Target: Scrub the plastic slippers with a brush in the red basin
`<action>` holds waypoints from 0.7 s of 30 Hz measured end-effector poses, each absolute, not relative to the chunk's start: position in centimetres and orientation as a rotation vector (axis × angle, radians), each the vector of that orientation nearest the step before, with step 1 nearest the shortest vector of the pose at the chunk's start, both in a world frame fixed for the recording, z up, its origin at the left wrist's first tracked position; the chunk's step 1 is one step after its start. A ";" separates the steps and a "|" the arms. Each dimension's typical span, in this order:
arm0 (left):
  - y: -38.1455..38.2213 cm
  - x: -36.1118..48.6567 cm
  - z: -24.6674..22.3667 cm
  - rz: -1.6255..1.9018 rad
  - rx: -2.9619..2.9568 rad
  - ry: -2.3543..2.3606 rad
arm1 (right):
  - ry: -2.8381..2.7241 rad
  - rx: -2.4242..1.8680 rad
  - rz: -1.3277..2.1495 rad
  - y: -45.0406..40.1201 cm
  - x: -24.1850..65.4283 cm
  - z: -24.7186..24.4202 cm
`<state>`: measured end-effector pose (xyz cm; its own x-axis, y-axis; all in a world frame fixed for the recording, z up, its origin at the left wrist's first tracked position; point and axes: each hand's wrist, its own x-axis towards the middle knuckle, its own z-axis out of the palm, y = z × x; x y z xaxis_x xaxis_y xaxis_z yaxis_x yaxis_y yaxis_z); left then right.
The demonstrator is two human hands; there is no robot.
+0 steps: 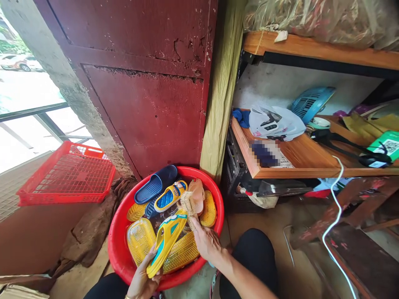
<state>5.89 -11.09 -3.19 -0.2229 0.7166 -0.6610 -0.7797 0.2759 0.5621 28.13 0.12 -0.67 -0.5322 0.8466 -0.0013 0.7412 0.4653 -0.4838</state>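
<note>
My left hand (145, 274) is closed round the heel end of a yellow and teal slipper (168, 236), held tilted above a red basin (116, 236). In my right hand (205, 238) is a scrub brush (187, 207) with pale bristles, close to the slipper's toe end; I cannot tell whether they touch. Water and several other slippers fill the basin. Among them are a dark blue slipper (154, 185), a yellow and blue slipper (171, 195), a pinkish slipper (197, 193) and yellow slippers lying sole up, one sole (141, 236) at the left.
Behind the basin stands a dark red door (146, 112). To the left are a red plastic crate (71, 174) and a brown cloth (87, 232). A wooden shelf (311, 153) on the right holds a plastic bag and a blue fan (311, 104); a white cable (335, 199) hangs down.
</note>
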 end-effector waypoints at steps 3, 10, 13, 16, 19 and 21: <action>-10.5 4.2 -2.0 1.269 0.190 1.209 | -2.347 -1.392 0.748 -0.5 29.1 -0.5; -7.2 1.0 -3.4 0.999 1.036 1.726 | -2.505 -1.334 0.926 -1.0 33.7 1.3; -7.0 2.0 -5.1 0.961 1.350 2.063 | -2.671 -1.425 0.860 -1.2 34.6 1.5; -7.4 4.4 -6.0 1.009 1.538 2.194 | -2.725 -1.468 0.736 -0.8 33.6 1.3; -7.4 6.6 -6.5 0.928 1.498 2.170 | -2.755 -1.393 0.651 -0.3 31.2 0.9; -7.0 7.3 -6.8 0.830 1.412 2.183 | -2.779 -1.380 0.622 0.0 30.1 0.7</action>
